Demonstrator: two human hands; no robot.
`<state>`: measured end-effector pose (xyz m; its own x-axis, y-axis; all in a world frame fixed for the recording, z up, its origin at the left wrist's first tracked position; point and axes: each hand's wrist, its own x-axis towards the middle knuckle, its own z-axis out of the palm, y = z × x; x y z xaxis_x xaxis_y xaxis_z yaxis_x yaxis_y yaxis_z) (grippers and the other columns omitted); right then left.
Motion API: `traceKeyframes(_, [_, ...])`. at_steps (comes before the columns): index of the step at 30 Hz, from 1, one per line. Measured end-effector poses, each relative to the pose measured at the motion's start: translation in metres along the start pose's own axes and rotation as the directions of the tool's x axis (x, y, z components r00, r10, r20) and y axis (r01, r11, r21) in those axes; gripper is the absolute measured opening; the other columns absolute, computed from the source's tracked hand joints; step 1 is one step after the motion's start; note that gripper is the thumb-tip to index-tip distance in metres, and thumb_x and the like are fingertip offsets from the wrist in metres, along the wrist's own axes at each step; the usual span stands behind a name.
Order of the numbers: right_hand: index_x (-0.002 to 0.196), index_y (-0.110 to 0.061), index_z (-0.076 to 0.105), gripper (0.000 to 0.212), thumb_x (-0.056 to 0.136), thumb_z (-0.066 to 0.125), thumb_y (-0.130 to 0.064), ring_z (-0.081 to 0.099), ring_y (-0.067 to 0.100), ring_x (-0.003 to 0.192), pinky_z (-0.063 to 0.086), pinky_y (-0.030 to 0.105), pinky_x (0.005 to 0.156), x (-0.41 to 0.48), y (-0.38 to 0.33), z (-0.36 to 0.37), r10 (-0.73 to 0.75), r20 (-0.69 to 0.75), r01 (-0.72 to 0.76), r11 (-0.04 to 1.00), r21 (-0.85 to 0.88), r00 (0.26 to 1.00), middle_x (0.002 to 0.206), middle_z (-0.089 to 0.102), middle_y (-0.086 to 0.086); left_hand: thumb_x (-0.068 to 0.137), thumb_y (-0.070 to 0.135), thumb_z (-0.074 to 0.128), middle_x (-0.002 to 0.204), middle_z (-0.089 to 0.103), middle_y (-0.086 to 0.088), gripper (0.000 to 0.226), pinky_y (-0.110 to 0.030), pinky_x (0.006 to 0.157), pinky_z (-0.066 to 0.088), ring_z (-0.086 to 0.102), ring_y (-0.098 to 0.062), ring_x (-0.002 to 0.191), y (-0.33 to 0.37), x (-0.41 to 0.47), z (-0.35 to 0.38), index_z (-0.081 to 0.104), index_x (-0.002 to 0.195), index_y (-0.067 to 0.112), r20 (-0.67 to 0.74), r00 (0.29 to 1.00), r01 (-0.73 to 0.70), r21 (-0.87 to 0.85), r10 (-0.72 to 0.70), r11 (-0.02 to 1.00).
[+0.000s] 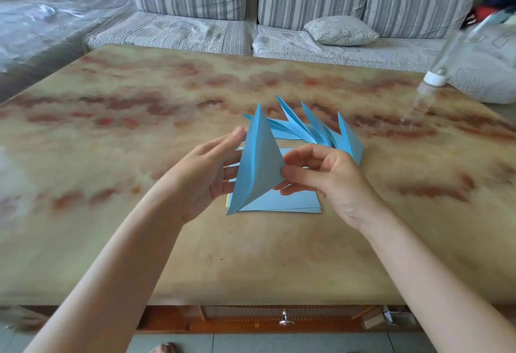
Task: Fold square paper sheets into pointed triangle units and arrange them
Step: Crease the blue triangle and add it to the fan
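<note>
A blue paper sheet [258, 161], folded into a tall pointed triangle, is held upright above the table. My left hand [208, 169] supports its back and left edge with straight fingers, fingertips near the upper left edge. My right hand [325, 178] pinches the triangle's right corner between thumb and forefinger. Under the hands lies a flat stack of blue square sheets [290, 200] with a yellow edge showing at its left. Behind it, several folded blue pointed units [310, 129] lie overlapping in a row, tips pointing away from me.
The marbled brown table [139, 129] spreads wide on all sides. A clear bottle with a white cap [431, 84] stands at the far right. A striped grey sofa [251, 3] with a cushion [340, 30] sits behind. A drawer knob [286, 319] shows below the near edge.
</note>
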<state>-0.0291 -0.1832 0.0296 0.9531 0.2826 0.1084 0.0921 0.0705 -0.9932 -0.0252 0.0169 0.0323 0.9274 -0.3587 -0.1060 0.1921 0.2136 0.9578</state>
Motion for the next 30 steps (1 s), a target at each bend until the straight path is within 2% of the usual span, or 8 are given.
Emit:
traceKeyframes(3, [0.084, -0.004, 0.064, 0.012, 0.076, 0.068, 0.004, 0.070, 0.026, 0.064, 0.055, 0.026, 0.061, 0.000, 0.000, 0.000, 0.008, -0.008, -0.008, 1.000, -0.001, 1.000, 0.077, 0.072, 0.005, 0.081, 0.062, 0.053, 0.111, 0.071, -0.005, 0.054, -0.028, 0.077, 0.057, 0.070, -0.018, 0.089, 0.002, -0.001, 0.002, 0.064, 0.117, 0.022, -0.022, 1.000, 0.019, 0.084, -0.017, 0.996])
traceKeyframes(8, [0.087, -0.005, 0.064, 0.013, 0.079, 0.067, 0.005, 0.070, 0.025, 0.066, 0.056, 0.028, 0.062, -0.001, 0.001, -0.001, 0.002, -0.016, -0.002, 0.999, -0.035, 1.000, 0.076, 0.071, 0.004, 0.074, 0.039, 0.074, 0.108, 0.072, -0.006, 0.044, -0.028, 0.077, 0.056, 0.070, -0.019, 0.087, 0.000, -0.003, 0.006, 0.066, 0.114, 0.019, -0.073, 0.997, -0.028, 0.133, 0.038, 0.991])
traceKeyframes(14, [0.085, -0.006, 0.067, 0.023, 0.066, 0.074, -0.016, 0.067, 0.018, 0.070, 0.057, 0.029, 0.062, 0.000, 0.002, 0.001, 0.029, -0.060, -0.029, 1.000, -0.008, 0.998, 0.079, 0.070, 0.002, 0.073, 0.044, 0.059, 0.111, 0.072, -0.003, 0.047, -0.030, 0.083, 0.054, 0.068, -0.017, 0.093, -0.001, -0.004, 0.009, 0.067, 0.112, 0.019, -0.057, 0.996, -0.062, 0.117, 0.069, 0.991])
traceKeyframes(20, [0.079, -0.006, 0.066, 0.014, 0.067, 0.073, -0.010, 0.066, 0.016, 0.065, 0.058, 0.027, 0.065, 0.002, 0.004, 0.001, 0.005, -0.093, -0.006, 1.000, -0.012, 0.996, 0.075, 0.068, 0.000, 0.077, 0.056, 0.044, 0.104, 0.073, -0.002, 0.056, -0.023, 0.071, 0.056, 0.069, -0.013, 0.084, 0.001, -0.003, 0.012, 0.066, 0.114, 0.020, -0.025, 0.999, -0.048, -0.002, 0.048, 0.999])
traceKeyframes(22, [0.078, -0.007, 0.066, 0.017, 0.065, 0.073, -0.015, 0.066, 0.014, 0.068, 0.058, 0.028, 0.062, 0.002, 0.004, 0.001, 0.020, -0.102, -0.020, 1.000, 0.004, 0.995, 0.077, 0.068, 0.001, 0.081, 0.045, 0.049, 0.102, 0.072, -0.003, 0.046, -0.021, 0.066, 0.056, 0.068, -0.013, 0.078, -0.001, -0.002, 0.011, 0.066, 0.113, 0.017, -0.029, 0.999, -0.030, -0.027, 0.029, 0.999])
traceKeyframes(24, [0.079, -0.007, 0.066, 0.018, 0.066, 0.073, -0.017, 0.067, 0.017, 0.070, 0.058, 0.030, 0.062, 0.002, 0.004, -0.001, 0.063, -0.073, -0.063, 0.998, 0.009, 0.995, 0.078, 0.069, 0.000, 0.086, 0.022, 0.056, 0.102, 0.071, -0.006, 0.032, -0.021, 0.065, 0.055, 0.068, -0.015, 0.078, -0.004, -0.002, 0.010, 0.064, 0.117, 0.014, -0.034, 0.999, -0.028, 0.003, 0.028, 1.000])
traceKeyframes(26, [0.082, -0.007, 0.064, 0.018, 0.068, 0.072, -0.016, 0.069, 0.023, 0.072, 0.058, 0.033, 0.065, 0.002, 0.004, -0.002, 0.119, -0.029, -0.118, 0.993, 0.029, 0.993, 0.080, 0.069, 0.004, 0.090, -0.001, 0.051, 0.100, 0.072, -0.006, 0.033, -0.021, 0.066, 0.056, 0.069, -0.015, 0.076, -0.007, -0.002, 0.009, 0.062, 0.118, 0.014, -0.055, 0.998, -0.036, -0.005, 0.035, 0.999])
traceKeyframes(30, [0.082, -0.007, 0.063, 0.014, 0.071, 0.069, -0.011, 0.069, 0.021, 0.072, 0.059, 0.034, 0.069, 0.002, 0.004, -0.001, 0.169, 0.012, -0.169, 0.981, 0.099, 0.986, 0.079, 0.069, 0.004, 0.091, -0.009, 0.046, 0.091, 0.074, 0.000, 0.039, -0.020, 0.065, 0.055, 0.069, -0.013, 0.072, -0.007, -0.001, 0.012, 0.064, 0.110, 0.020, -0.105, 0.992, -0.069, -0.001, 0.069, 0.998])
